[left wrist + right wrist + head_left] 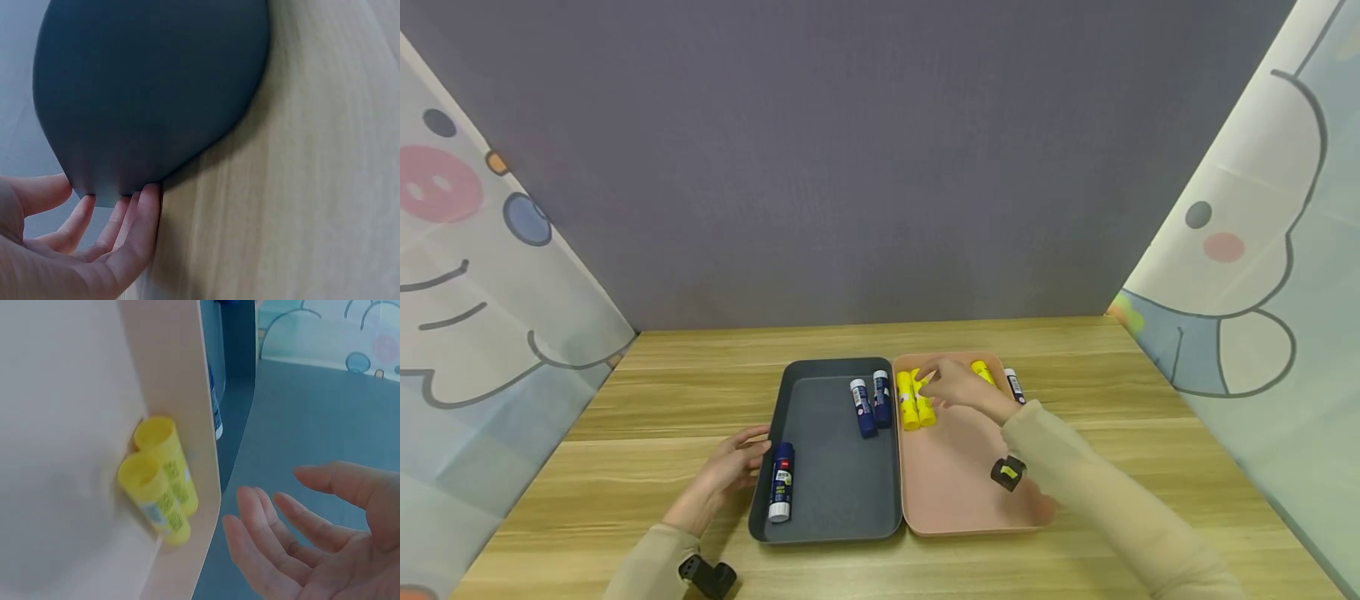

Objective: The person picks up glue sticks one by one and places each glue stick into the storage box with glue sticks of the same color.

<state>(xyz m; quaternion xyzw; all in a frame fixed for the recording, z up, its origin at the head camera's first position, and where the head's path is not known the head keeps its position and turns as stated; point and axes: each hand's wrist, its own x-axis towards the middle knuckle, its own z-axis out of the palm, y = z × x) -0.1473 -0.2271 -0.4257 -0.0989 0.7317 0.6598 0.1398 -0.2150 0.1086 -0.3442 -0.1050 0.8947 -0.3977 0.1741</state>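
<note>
My left hand [726, 471] touches the outer left side of the dark grey tray [842, 533], its fairly straight fingers [147, 219] against the wall and the thumb at the rim. In that tray lie a navy glue stick [782, 482] along the left wall and two more navy glue sticks [862, 408] [882, 400] at the upper right. Over the pink tray [955, 483], my right hand [958, 385] hovers with loosely bent fingers and nothing between them. Below its fingertips, two yellow glue sticks [907, 402] [178, 462] lie side by side by the tray's left wall.
Another yellow glue stick [982, 372] lies at the pink tray's upper right corner. Outside that tray's right wall is a white-capped navy glue stick [1015, 386], partly hidden by the right forearm. A grey panel [872, 167] rises behind the wooden table [700, 375].
</note>
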